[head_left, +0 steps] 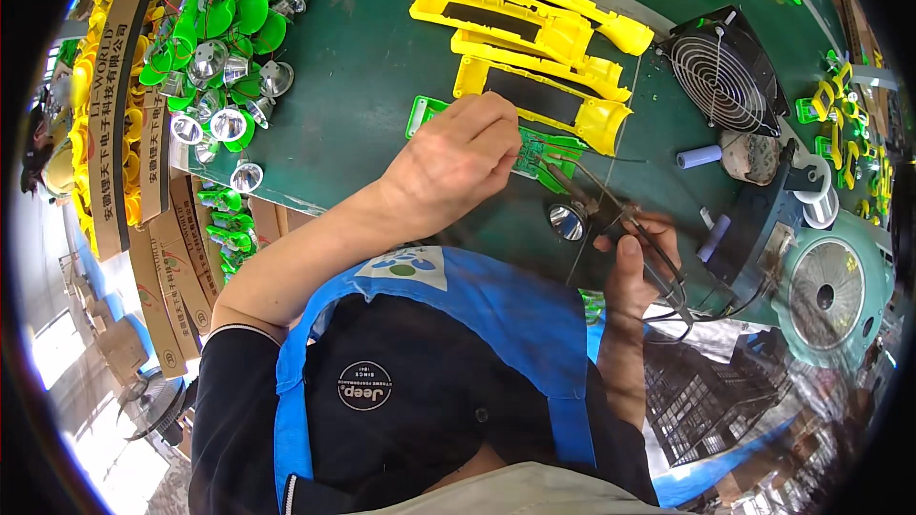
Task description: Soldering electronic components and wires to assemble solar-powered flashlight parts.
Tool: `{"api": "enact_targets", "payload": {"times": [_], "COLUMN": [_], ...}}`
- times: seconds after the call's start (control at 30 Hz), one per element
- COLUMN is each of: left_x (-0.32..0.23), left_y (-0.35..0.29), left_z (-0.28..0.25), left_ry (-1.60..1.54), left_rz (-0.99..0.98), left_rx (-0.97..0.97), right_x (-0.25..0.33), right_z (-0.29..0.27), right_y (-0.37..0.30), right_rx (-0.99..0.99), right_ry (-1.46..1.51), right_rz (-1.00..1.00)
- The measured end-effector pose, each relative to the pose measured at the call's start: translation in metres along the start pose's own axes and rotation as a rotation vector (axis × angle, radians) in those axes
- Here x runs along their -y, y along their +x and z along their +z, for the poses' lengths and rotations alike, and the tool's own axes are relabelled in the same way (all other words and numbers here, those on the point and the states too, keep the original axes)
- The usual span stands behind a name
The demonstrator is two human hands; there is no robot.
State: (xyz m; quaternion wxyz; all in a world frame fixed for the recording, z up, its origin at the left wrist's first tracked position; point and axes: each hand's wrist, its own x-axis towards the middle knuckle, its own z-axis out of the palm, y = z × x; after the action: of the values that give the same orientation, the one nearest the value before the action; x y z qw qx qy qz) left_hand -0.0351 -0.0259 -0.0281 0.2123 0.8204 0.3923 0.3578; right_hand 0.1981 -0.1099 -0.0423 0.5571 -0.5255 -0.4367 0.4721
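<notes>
My left hand (458, 157) is closed in a pinch at the left end of a green flashlight piece with a circuit board (536, 154). What its fingertips hold is hidden. My right hand (644, 253) grips a soldering iron (580, 193), its tip pointing up-left toward the board and thin wires. Just below the board, a silver reflector cup (566, 221) lies near the iron. Beyond my left hand are several yellow flashlight housing shells (534, 86) with dark inner strips, and a green frame (423, 114) shows partly behind the hand.
Green flashlight parts with silver reflectors (229, 67) are heaped at left, beside cardboard boxes (124, 124) of yellow parts. On the right stand a black fan (720, 76), a purple battery cell (699, 156), a solder spool (817, 189) and a green round fan (828, 296).
</notes>
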Motion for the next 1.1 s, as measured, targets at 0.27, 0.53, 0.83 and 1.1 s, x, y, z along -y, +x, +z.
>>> {"api": "enact_targets", "payload": {"times": [0.27,0.53,0.83,1.1], "left_x": [-0.0009,-0.0007,-0.0011,-0.0020], "left_y": [0.0048,0.0053,0.0063,0.0088], "left_z": [-0.0040,-0.0035,-0.0044,-0.0042], "left_ry": [0.063,0.053,0.048,0.058], "left_rz": [-0.067,-0.066,-0.078,-0.087], "left_rx": [0.128,0.119,0.140,0.155], "right_x": [0.0018,0.0022,-0.0030,-0.0060], "right_z": [0.0070,0.0084,0.0030,-0.0011], "right_y": [0.0035,0.0035,-0.0017,0.0017], "right_rx": [0.046,0.060,-0.005,-0.053], "right_ry": [-0.048,-0.108,-0.106,0.088], "right_rz": [0.005,0.000,0.011,-0.064]}}
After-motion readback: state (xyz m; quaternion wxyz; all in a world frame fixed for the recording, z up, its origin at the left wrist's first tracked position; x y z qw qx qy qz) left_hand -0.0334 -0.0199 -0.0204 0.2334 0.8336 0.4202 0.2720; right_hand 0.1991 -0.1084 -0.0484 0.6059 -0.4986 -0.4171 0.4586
